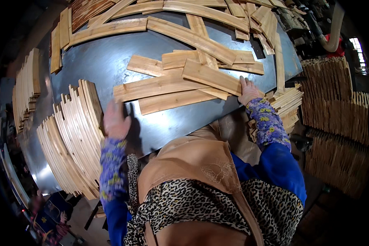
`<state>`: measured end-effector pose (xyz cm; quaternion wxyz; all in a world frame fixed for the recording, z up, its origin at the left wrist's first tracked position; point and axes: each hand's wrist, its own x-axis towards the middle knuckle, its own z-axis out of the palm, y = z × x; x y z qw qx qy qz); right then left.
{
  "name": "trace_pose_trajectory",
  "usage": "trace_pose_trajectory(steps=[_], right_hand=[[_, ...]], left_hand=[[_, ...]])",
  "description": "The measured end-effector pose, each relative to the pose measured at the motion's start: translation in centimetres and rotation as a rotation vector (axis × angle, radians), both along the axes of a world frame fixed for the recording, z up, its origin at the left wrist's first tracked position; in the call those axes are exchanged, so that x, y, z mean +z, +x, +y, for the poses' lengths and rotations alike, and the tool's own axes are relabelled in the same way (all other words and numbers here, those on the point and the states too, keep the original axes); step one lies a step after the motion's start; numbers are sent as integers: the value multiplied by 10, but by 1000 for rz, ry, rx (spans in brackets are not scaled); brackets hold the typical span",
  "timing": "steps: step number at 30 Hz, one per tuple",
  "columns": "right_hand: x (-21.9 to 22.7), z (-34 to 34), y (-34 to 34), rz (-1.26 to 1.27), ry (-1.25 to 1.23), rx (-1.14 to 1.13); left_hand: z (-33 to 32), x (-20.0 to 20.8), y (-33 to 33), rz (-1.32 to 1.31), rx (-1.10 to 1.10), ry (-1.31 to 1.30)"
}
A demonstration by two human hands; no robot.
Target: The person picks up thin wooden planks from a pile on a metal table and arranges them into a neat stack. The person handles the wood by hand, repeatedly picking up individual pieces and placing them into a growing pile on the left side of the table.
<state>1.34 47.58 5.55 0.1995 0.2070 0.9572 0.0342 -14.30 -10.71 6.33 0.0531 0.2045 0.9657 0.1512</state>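
Several flat wooden boards lie loosely overlapped on a shiny metal table in front of me. My right hand is at the right end of the top board, its fingers stretched out and touching that end. My left hand is smeared by motion, with its thumb apart from the fingers. It is near the left end of a long board, and whether it touches is unclear. Below that one lies another board. A row of boards standing on edge is just left of my left hand.
More boards are strewn along the far side of the metal table. Stacked boards stand beyond my right hand, and tall wood piles rise farther right. Another person is at lower left.
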Motion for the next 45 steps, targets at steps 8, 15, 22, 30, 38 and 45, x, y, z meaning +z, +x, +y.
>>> trace_pose_trajectory(steps=[8, 15, 22, 30, 38, 45], right_hand=[[48, 11, -40, 208, -307, 234], [39, -9, -226, 371, -267, 351], [41, -60, -290, 58, -408, 289], [68, -15, -184, -168, -1375, 139], [11, -148, -112, -425, -2133, -446], [-50, -417, -146, -457, -1509, 422]], left_hand=[[139, -11, -64, -133, -206, -448], [110, 46, 15, -234, -134, -316], [43, 84, 131, -220, 65, -115], [-38, 81, 210, -1034, 934, 1258], [-35, 8, 117, -1223, 782, 1998], [-46, 22, 99, -388, 723, 329]])
